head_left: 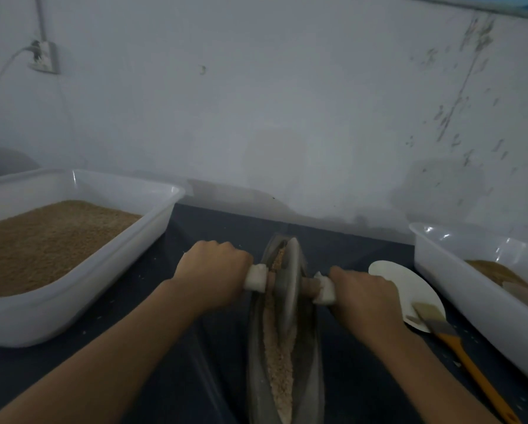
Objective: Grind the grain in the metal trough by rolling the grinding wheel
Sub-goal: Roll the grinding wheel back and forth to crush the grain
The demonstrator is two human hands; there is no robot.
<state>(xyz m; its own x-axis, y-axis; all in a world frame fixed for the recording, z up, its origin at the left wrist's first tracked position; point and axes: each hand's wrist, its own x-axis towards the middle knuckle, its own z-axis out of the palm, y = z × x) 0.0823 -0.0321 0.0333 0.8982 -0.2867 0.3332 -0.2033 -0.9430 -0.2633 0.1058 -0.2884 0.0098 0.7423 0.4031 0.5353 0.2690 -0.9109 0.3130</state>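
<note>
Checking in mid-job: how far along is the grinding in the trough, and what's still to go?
Done: grain already lies along the metal trough, looking partly crushed near the camera. In hand: the left hand and right hand grip the wrapped axle ends, with the grinding wheel standing toward the far end. Left: how fine the grain is cannot be judged here, and the left tub is full of grain.

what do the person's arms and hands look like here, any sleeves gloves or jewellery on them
Both forearms are bare as far as the frame shows, with no sleeve edge in view. The left hand and right hand wear no gloves, and no watch, bracelet or ring is visible on either. The picture is dim and slightly blurred, so small details could be missed.
</note>
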